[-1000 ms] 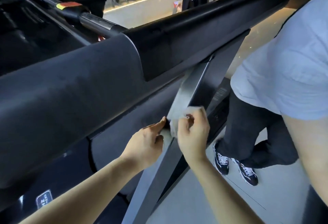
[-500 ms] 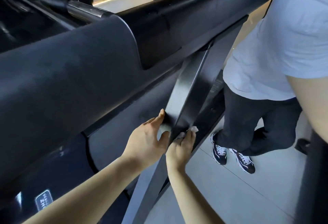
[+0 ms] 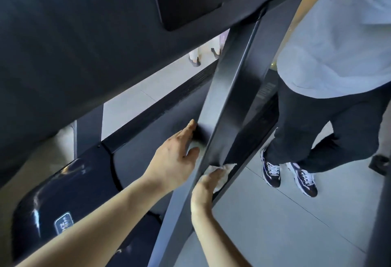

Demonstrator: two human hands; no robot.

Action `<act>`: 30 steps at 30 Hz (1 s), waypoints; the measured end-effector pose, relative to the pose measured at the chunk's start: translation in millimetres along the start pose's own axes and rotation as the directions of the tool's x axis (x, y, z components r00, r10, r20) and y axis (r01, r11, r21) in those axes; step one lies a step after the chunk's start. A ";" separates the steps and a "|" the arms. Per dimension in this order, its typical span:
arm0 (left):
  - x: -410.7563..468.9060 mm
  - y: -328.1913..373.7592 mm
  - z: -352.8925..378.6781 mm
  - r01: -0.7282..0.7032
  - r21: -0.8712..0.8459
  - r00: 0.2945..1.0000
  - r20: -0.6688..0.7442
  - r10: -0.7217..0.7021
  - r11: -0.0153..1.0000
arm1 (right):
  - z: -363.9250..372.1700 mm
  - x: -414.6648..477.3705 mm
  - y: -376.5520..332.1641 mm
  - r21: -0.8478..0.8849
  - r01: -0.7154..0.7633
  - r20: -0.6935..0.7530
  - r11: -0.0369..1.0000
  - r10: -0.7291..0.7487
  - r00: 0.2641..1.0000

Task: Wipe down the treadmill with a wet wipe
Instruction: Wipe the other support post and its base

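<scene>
The black treadmill fills the left and top of the view, and its slanted upright post point(image 3: 230, 89) runs from upper right to bottom centre. My right hand point(image 3: 206, 186) wraps around the right edge of the post low down, with a white wet wipe point(image 3: 225, 170) bunched under its fingers against the metal. My left hand point(image 3: 175, 156) lies with straight fingers against the left face of the post and the dark side panel, holding nothing.
Another person in a pale shirt, dark trousers and sneakers point(image 3: 289, 173) stands close on the right of the post. The glossy motor cover point(image 3: 63, 199) lies at lower left. Grey floor tiles point(image 3: 275, 224) spread beneath. Someone's feet point(image 3: 196, 59) show beyond the treadmill.
My right hand has slid down the post with the wipe, moving from the front face round to its right edge. My left hand has followed slightly lower. The view has dropped and tilted down.
</scene>
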State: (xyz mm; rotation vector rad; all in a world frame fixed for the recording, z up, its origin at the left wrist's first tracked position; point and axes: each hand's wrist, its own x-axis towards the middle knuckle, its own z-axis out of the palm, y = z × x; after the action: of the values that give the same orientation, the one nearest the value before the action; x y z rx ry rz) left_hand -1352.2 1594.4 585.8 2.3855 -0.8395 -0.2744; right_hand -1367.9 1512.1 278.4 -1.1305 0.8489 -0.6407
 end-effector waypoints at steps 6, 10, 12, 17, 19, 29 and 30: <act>-44.1 -40.3 21.4 0.128 0.019 0.990 0.055 -0.129 0.992 | 19.9 16.8 -239.9 -0.115 0.317 -0.090 0.941 -0.328 0.940; -50.8 -52.9 32.2 0.130 -0.053 0.990 0.066 -0.126 0.990 | 23.2 12.5 -250.9 -0.134 0.485 -0.073 0.864 -0.496 0.865; -49.8 -58.2 34.2 0.097 -0.087 0.992 0.084 -0.089 0.992 | 23.7 -34.2 -197.9 -0.149 0.531 -0.007 0.834 -0.538 0.843; -53.9 -77.1 41.7 0.092 -0.286 0.995 0.073 -0.075 0.954 | 19.4 -127.1 -103.0 -0.342 0.638 0.137 0.690 -0.635 0.760; -59.1 -79.8 42.9 0.093 -0.402 0.995 0.058 -0.076 0.911 | 22.2 -95.6 -124.7 -0.396 0.649 0.113 0.650 -0.666 0.737; -59.5 -98.9 65.8 -0.066 -0.563 0.995 -0.103 0.009 0.824 | 19.5 -100.9 -46.8 -0.414 0.729 0.136 0.545 -0.755 0.642; -57.5 -100.7 66.1 -0.062 -0.554 0.997 -0.081 0.020 0.830 | 16.2 -116.0 -21.5 -0.428 0.748 0.172 0.508 -0.767 0.619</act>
State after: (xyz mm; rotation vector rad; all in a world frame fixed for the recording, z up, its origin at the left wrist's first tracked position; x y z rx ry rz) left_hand -1370.7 1663.0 472.9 1.8145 -0.6616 -0.3584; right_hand -1417.3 1606.8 331.0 -1.9880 0.4951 -1.2391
